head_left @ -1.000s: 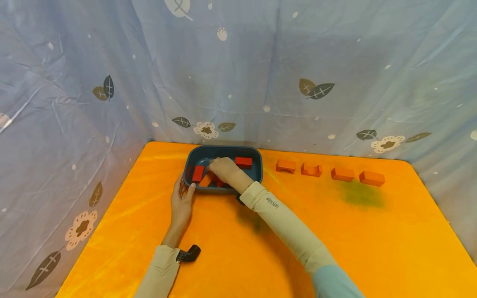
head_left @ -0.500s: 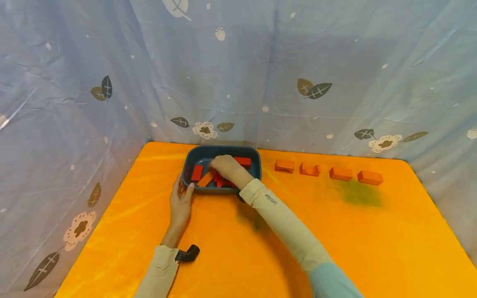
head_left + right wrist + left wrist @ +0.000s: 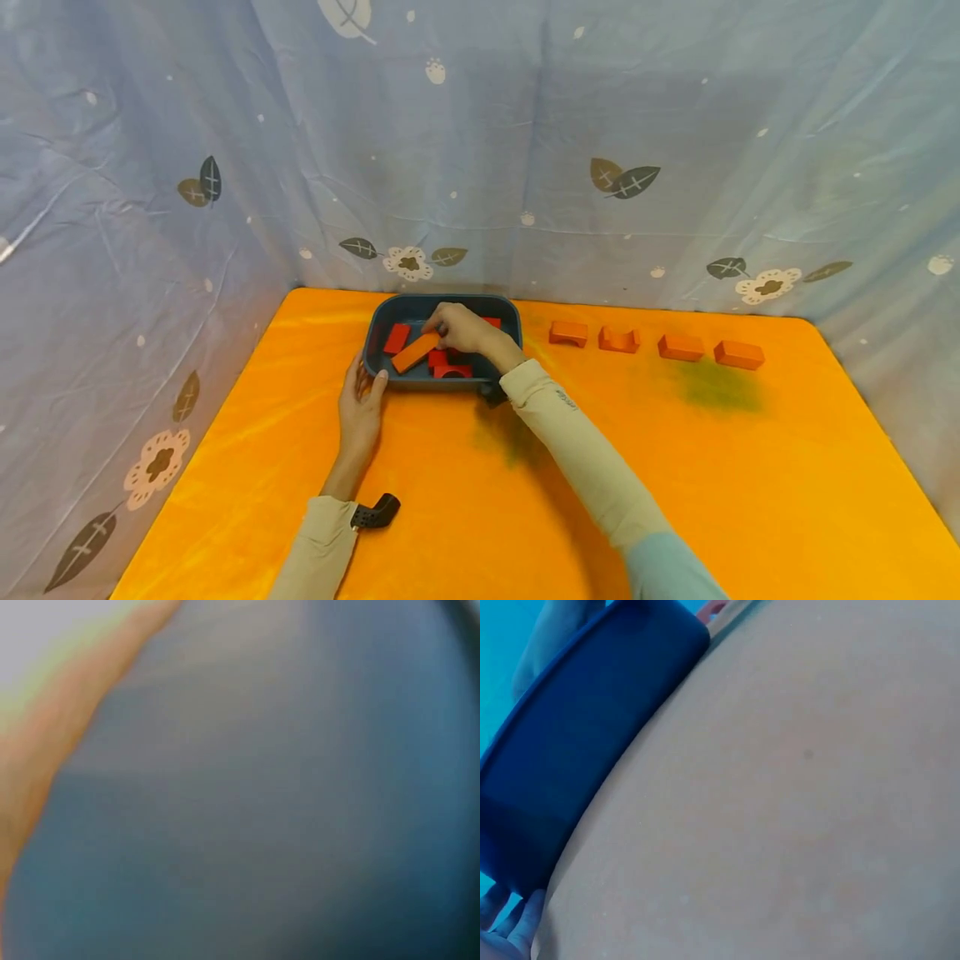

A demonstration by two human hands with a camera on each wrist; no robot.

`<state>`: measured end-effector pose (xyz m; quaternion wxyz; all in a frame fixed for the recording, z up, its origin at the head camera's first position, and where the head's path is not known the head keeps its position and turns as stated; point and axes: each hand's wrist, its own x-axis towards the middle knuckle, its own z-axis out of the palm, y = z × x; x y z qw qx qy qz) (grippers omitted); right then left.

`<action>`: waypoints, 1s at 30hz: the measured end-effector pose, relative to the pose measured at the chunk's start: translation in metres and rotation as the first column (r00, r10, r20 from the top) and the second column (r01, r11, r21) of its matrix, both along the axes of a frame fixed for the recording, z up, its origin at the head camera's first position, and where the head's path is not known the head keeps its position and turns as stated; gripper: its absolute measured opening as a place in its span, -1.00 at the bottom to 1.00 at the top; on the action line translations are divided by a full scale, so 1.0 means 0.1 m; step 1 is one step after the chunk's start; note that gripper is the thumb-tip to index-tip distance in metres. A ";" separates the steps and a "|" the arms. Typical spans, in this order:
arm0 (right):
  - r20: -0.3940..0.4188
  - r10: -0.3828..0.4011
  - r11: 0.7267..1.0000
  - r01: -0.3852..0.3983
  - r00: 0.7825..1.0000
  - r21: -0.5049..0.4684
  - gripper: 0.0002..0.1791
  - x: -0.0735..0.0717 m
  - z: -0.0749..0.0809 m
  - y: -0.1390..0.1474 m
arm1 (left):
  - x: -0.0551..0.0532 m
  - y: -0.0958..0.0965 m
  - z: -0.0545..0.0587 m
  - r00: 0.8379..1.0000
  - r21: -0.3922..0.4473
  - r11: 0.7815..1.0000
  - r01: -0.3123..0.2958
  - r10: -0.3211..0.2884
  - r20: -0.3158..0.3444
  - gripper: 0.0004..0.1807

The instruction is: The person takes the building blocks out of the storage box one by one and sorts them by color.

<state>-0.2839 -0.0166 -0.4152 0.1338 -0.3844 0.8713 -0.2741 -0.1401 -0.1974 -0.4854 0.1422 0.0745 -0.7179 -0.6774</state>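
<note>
A dark blue plastic bin (image 3: 420, 386) stands at the back left of the orange-covered table. My left hand (image 3: 360, 417) holds its front left corner, thumb at the front wall and fingers along the left side. Reaching in over the front rim, my right hand (image 3: 465, 331) pinches the upper end of an orange rectangular block (image 3: 415, 353), which slants across the bin's left half. Around it lie a red block (image 3: 397, 338) on the left, a red arch block (image 3: 453, 372) near the front and another red block (image 3: 492, 322), partly hidden by the hand.
Right of the bin, a row runs along the table's back: an orange arch block (image 3: 568, 334), an orange block with a curved notch upward (image 3: 619, 340) and two orange rectangular blocks (image 3: 681, 348). A patterned curtain (image 3: 570, 250) borders the table behind and at the sides.
The right hand has risen slightly within the bin, bringing the orange block up with it and uncovering more of the red arch block. My left hand stays at the bin's corner.
</note>
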 end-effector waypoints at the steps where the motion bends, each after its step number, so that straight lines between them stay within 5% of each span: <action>1: 0.016 -0.012 0.999 0.013 1.000 -0.033 -0.61 0.00 0.00 0.01 | 0.00 0.00 0.00 1.000 0.001 1.000 0.002 -0.002 -0.007 -0.30; 7: 0.089 -0.065 0.991 0.075 0.994 -0.107 -0.63 0.04 0.06 0.03 | -0.01 0.00 0.01 1.000 0.001 1.000 0.003 -0.003 -0.009 -0.30; 16: 0.046 -0.108 0.979 0.114 0.993 -0.172 -0.76 0.25 0.07 0.02 | -0.01 0.00 -0.01 1.000 -0.021 1.000 -0.015 0.016 0.016 -0.28; 18: 0.066 -0.155 0.966 0.165 0.986 -0.198 -0.74 0.27 0.07 0.07 | 0.02 0.04 0.08 1.000 -0.014 1.000 -0.006 0.006 0.027 -0.28; 23: 0.225 -0.248 0.890 0.313 0.942 -0.332 -0.71 0.27 0.11 0.29 | 0.06 0.07 0.18 0.999 0.009 1.000 0.004 -0.004 0.036 -0.30; 30: 0.442 -0.239 0.726 0.461 0.865 -0.510 -0.71 0.30 0.12 0.74 | 0.01 0.00 0.01 1.000 -0.016 1.000 -0.015 0.016 0.020 -0.30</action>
